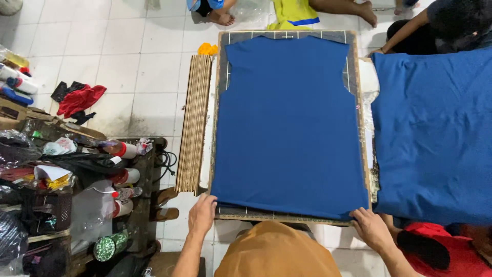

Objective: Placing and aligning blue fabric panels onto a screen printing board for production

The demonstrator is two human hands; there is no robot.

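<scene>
A: Where is the blue cloth piece [287,123] now?

B: It lies flat on the gridded board [350,61], in the centre of the frame. Its lower hem is near the bottom edge of the board.

A: And the hands?

B: The left hand [202,214] rests at the lower left corner, fingers bent down on the hem and the board edge. The right hand [370,228] presses the lower right corner, fingers almost flat. Neither one lifts the cloth; I cannot tell if it is pinched.

A: Which step is this?

B: I think it is aligning the hem. The next move calls for an even pull, so no wrinkle comes. A stack of boards [195,123] stands at the left.
</scene>
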